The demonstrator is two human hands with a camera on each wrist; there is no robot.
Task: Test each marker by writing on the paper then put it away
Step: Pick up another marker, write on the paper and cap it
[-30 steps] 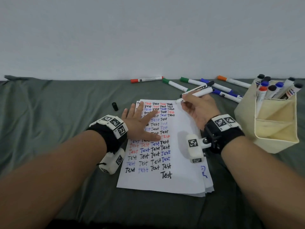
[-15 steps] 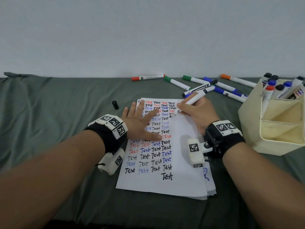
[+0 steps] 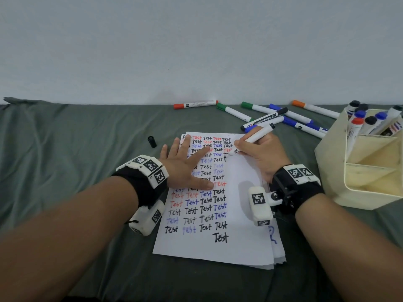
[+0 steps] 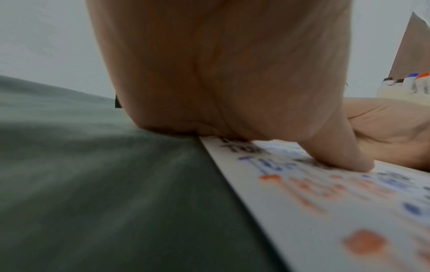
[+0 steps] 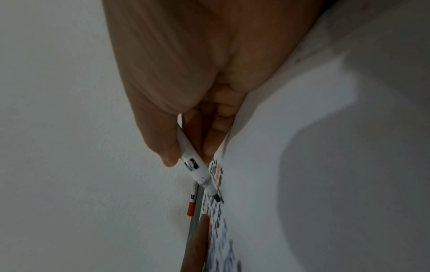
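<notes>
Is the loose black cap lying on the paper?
No: in the head view the black cap lies on the green cloth, apart from the paper, beyond the left hand.

A counter [image 3: 76, 149] draped in wrinkled grey-green cloth carries a paper stack [image 3: 246, 236], a loose black cap [image 3: 152, 141], scattered capped markers [image 3: 233, 112] and a cream holder [image 3: 331, 171].

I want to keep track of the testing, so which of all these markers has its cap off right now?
The marker in the right hand, tip on the paper; the others are all capped.
</notes>
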